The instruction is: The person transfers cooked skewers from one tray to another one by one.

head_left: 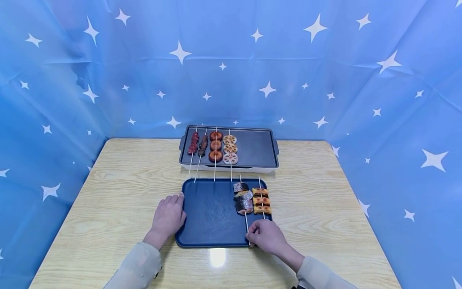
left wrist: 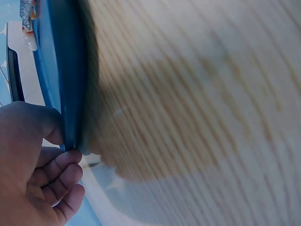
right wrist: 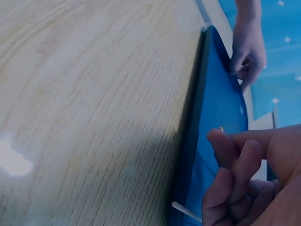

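My left hand (head_left: 169,214) grips the left rim of a dark blue tray (head_left: 211,216), thumb and fingers pinching its edge in the left wrist view. Over the tray's front right, my right hand (head_left: 267,236) pinches the lower stick of a skewer of dark-skinned fish chunks (head_left: 243,200). The stick's end pokes out just past the fingertips in the right wrist view. To its right lies a skewer of browned yellow pieces (head_left: 261,200), its lower stick (right wrist: 186,212) partly hidden by the right hand in the head view.
Behind the tray stands a grey-topped grill plate (head_left: 254,148) on a white base. On its left half lie two meat skewers (head_left: 193,143) (head_left: 203,145), a skewer of round brown slices (head_left: 215,145) and a lotus root skewer (head_left: 230,149). Their sticks overhang the front edge.
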Tool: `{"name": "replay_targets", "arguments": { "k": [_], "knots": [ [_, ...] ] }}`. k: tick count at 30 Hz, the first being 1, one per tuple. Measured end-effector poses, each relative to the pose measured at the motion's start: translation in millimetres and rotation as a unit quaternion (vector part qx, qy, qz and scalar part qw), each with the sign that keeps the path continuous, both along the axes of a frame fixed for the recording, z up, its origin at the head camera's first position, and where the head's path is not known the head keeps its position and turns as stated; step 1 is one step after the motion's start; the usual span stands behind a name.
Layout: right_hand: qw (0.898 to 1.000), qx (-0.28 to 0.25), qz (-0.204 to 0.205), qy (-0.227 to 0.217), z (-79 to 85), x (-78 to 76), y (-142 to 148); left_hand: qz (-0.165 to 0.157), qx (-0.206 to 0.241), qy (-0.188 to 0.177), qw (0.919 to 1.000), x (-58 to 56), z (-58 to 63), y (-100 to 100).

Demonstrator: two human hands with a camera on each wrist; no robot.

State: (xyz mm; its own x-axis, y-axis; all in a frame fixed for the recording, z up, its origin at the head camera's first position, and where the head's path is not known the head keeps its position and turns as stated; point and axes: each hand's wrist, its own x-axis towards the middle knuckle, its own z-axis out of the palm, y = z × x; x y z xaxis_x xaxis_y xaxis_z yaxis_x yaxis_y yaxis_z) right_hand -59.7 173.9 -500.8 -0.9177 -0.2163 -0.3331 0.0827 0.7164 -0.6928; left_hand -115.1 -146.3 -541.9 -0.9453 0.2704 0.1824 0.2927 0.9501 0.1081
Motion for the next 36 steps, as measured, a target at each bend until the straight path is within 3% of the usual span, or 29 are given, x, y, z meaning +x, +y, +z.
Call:
{"name": "replay_targets", "arguments": {
  "k": [8,21,36],
  "knots": [
    [0.999,0.043,0.011,0.018,-0.4,-2.9,-0.8,0.001,0.001,0.003,1.0,0.3,0.0,0.4],
    [1.0,0.012,-0.001,-0.019,-1.2,-5.9,-2.1,0.0,0.004,0.003,1.0,0.4,0.2,0.8],
    [0.998,0.047,0.027,0.008,-0.2,-8.3,-1.2,-0.003,0.001,0.011,0.9999,0.7,0.4,0.9]
  ]
}}
